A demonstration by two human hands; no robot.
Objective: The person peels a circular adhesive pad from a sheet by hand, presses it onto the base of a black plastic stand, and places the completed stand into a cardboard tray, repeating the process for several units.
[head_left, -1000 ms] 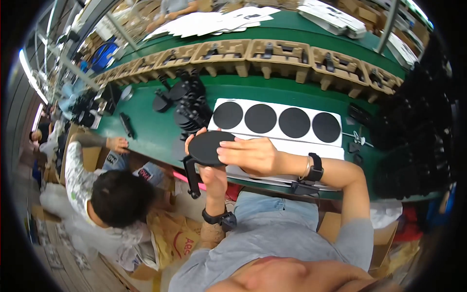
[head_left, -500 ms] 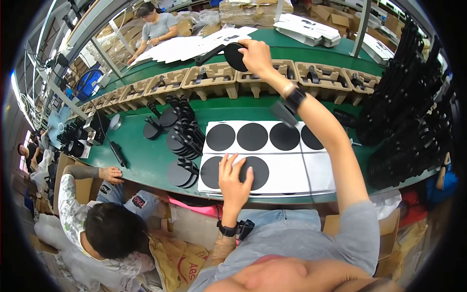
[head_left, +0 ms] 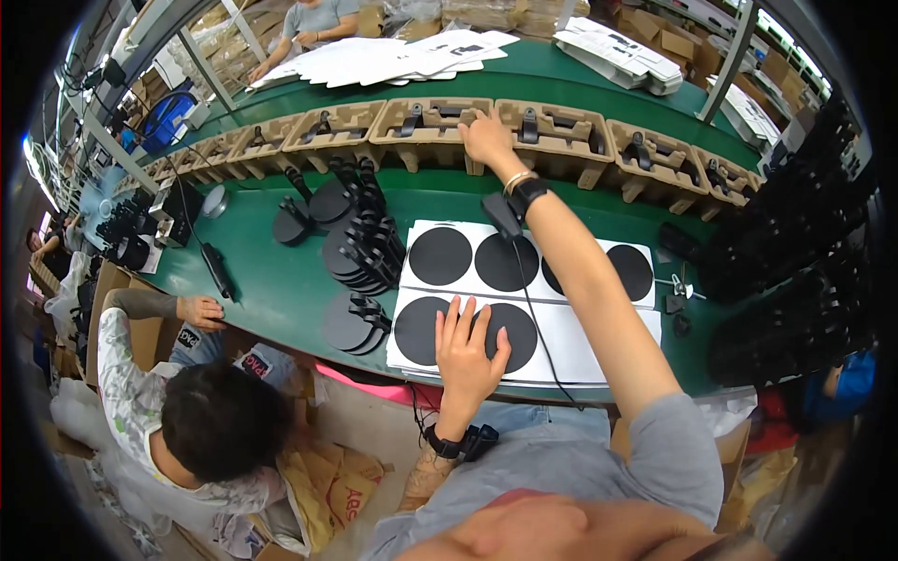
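Note:
My left hand (head_left: 470, 351) lies with fingers spread on black discs (head_left: 513, 338) set on white sheets (head_left: 599, 344). Farther out, my right hand (head_left: 488, 140) reaches to the rims of two neighbouring brown moulded trays (head_left: 552, 154), its fingers partly apart and no disc in it. Black fittings sit in the tray recesses. Below my right wrist hangs a dark box-like device (head_left: 501, 217) with a thin cable running over the sheets. Left of the sheets stand stacked black round bases with upright arms (head_left: 360, 252), and a smaller stack (head_left: 354, 323) lies closer to me.
A row of trays crosses the green bench (head_left: 271, 271). Tall piles of black parts (head_left: 776, 309) crowd the right side. A corded black tool (head_left: 217, 271) lies left. A seated person (head_left: 224, 435) is at lower left; another works beyond the trays, near white flat cartons (head_left: 402, 58).
My right hand held a black round base with an arm above the trays; now it is lower, at the tray rims, without it. My left hand stays on the discs. The view has shifted.

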